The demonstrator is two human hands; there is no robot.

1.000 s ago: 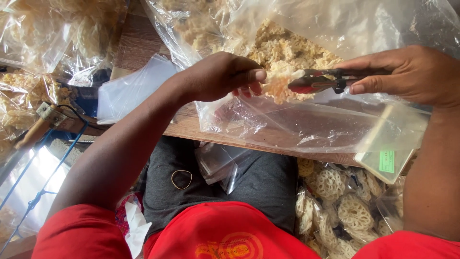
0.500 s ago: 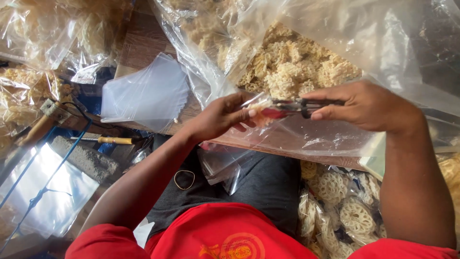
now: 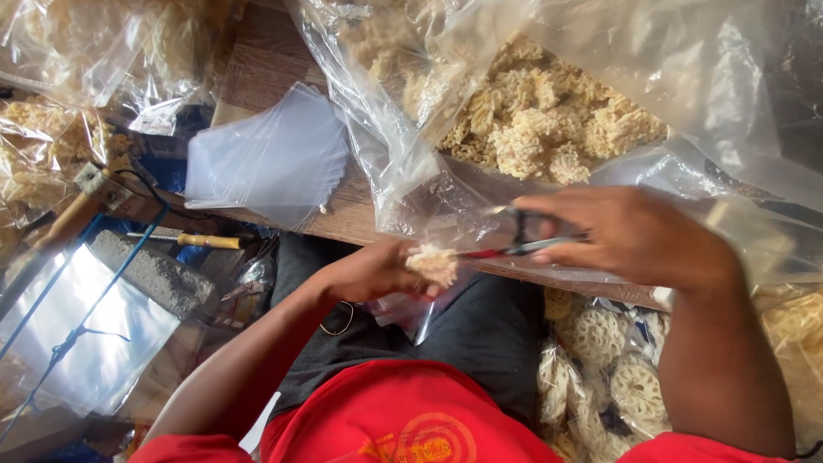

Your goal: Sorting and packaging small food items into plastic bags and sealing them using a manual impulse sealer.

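Observation:
My right hand [image 3: 630,236] grips a pair of metal tongs [image 3: 506,249] whose tips carry a pale lacy snack piece [image 3: 433,263]. Just left of that piece, over my lap, my left hand [image 3: 369,273] holds a small clear plastic bag [image 3: 410,310] open beneath it. Behind both hands a large clear bag [image 3: 411,129] full of the same crinkly snacks [image 3: 549,129] lies open on the wooden table [image 3: 270,60].
A stack of empty small clear bags [image 3: 270,159] lies at the table's front left. Filled packets of round lattice snacks [image 3: 600,360] are piled at lower right. More snack bags [image 3: 51,77] sit at far left, with a yellow-handled tool [image 3: 184,240] below.
Both hands have dropped from the big bag's mouth toward my lap. The tongs have brought a snack piece out, and my left hand now holds a small bag under it.

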